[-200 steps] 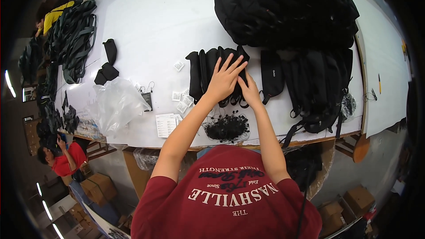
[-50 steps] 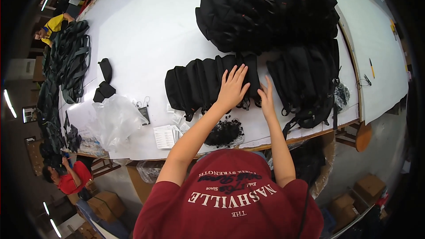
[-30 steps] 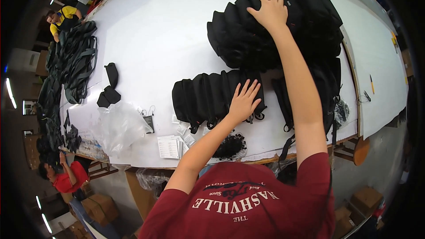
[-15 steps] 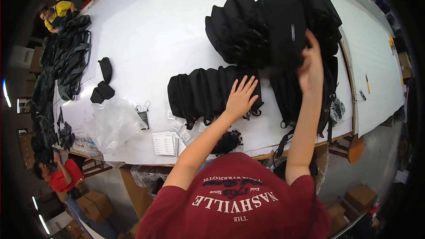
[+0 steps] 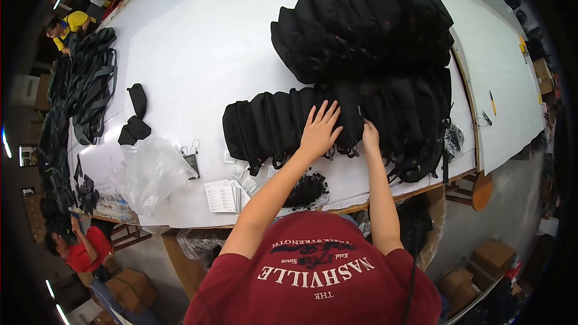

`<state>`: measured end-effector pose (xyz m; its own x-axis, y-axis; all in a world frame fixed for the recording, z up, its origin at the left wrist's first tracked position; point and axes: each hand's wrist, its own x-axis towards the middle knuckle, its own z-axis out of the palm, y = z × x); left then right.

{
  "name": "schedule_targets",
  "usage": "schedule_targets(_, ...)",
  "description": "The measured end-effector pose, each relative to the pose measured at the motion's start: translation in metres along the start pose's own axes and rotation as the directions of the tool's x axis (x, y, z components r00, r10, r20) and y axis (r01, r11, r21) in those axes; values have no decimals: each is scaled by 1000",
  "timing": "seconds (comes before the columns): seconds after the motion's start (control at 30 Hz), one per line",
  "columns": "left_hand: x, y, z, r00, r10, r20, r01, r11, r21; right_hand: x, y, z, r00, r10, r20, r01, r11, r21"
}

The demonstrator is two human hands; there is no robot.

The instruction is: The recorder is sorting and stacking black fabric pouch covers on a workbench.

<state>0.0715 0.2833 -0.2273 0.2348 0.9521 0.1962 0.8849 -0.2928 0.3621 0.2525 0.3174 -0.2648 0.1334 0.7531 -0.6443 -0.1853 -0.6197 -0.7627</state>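
Observation:
A row of black bags [image 5: 265, 121] stands packed side by side near me, with short straps hanging from their near ends. My left hand [image 5: 321, 127] lies on top of the row with its fingers spread, pressing flat on the bags. Just right of it, my right hand [image 5: 371, 136] grips the near end of a black bag [image 5: 347, 111] that stands within the row; its fingertips are partly hidden against the fabric. More black bags [image 5: 409, 108] with straps continue the line at the right. Behind them is a second row of upright black bags [image 5: 337, 30].
On the white table [image 5: 198, 42] lie white cards [image 5: 221, 196], a clear plastic bag [image 5: 153, 171], a clump of black cords [image 5: 308, 191] and small black pouches [image 5: 138, 101]. Dark straps [image 5: 90, 84] are heaped at the left, near a person in yellow [image 5: 75, 22]. A person in red [image 5: 89, 251] is lower left.
My right hand has come down toward me from the far row, bringing a black bag into the near row. My left hand stays on the near bags.

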Motion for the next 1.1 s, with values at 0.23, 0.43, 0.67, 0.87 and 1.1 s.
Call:
schedule_targets(0.23, 0, 5, -1, 995, -31, -96, 20, 992, -121, -7, 11, -6, 834, -551, 27, 462, 671, -580)
schedule_targets(0.43, 2, 11, -9, 991, 0, -132, -15, 994, -111, -7, -2, 0, 850, -470, 239, 526, 786, -326)
schedule_targets(0.67, -47, -66, -91, 733, -465, -497, 387, 886, -257, -7, -6, 9, 878, -404, 257, 478, 759, -441)
schedule_targets(0.87, -135, -165, -98, 594, -792, -143, 708, 599, -374, -19, -6, 22, 824, -504, 259, 566, 708, -422)
schedule_targets(1.1, -115, -129, -89, 655, -744, -130, 634, 636, -440, -15, -3, 18, 856, -453, 249, 515, 786, -341)
